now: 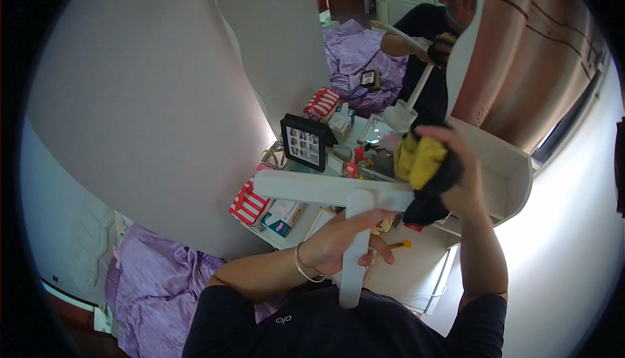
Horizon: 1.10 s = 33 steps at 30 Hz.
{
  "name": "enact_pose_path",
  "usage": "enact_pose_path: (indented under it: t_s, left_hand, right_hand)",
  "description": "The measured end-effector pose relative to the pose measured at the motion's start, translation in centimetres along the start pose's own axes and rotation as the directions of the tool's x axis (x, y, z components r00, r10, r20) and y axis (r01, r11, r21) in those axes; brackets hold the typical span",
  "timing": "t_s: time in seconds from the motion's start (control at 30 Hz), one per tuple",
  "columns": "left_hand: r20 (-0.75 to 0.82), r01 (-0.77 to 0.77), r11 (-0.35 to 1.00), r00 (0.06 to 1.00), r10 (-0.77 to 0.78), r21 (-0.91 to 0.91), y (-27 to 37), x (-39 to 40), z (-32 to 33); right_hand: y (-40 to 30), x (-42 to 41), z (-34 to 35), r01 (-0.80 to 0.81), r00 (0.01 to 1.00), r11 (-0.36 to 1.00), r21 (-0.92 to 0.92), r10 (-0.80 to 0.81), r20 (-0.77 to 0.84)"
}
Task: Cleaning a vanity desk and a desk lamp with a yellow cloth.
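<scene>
A white desk lamp with two long bars (312, 187) is held up before my chest. My left hand (329, 245) is wrapped around its lower bar, thumb on one side and fingers on the other. In my right hand (466, 177) is a bunched black and yellow cloth (425, 162), pressed against the right end of the crosswise bar. The cloth hides that end. The mirror (283, 40) reflects the lamp's stem and its thick base.
A white dressing table (298, 228) bears a black photo frame (303, 143), a red-and-white striped box (249, 204), a tissue box (282, 217) and small red figurines (351, 168). An orange-handled tool (400, 244) lies nearer me. Curtains (527, 40) hang right; purple bedding (161, 285) is left.
</scene>
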<state>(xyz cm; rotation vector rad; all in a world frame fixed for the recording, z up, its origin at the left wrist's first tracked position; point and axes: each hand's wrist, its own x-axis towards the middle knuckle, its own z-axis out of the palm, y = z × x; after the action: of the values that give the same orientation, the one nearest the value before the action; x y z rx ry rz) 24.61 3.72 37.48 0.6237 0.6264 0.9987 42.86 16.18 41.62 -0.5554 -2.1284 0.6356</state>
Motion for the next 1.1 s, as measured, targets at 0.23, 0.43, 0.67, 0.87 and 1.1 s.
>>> enact_pose_path:
  t_s: [0.23,0.43,0.67,0.87,1.1]
  left_hand:
    - [0.071,0.285,0.946,0.952,-0.298,0.153,-3.4,2.6,1.3]
    - [0.106,0.102,0.99,0.988,-0.113,0.099,-1.3,0.5,3.6]
    - [0.095,0.073,0.996,0.992,-0.078,0.056,-2.3,-0.9,1.8]
    - [0.059,0.179,0.983,0.982,-0.177,-0.038,-2.4,0.7,2.0]
    - [0.1,0.136,0.99,0.985,-0.139,0.035,-1.7,-0.7,2.0]
  right_hand:
    - [-6.3,4.6,5.1,0.235,0.762,0.959,-0.158,-0.08,0.643]
    - [-9.2,8.5,8.2,0.239,0.63,0.943,-0.232,0.031,0.776]
    - [-4.3,6.7,4.5,0.195,0.575,0.977,0.08,-0.18,0.798]
    - [-7.2,7.5,10.8,0.299,0.6,0.89,-0.344,0.105,0.793]
    - [-3.3,15.6,7.7,-0.075,0.916,0.902,-0.425,0.231,0.33]
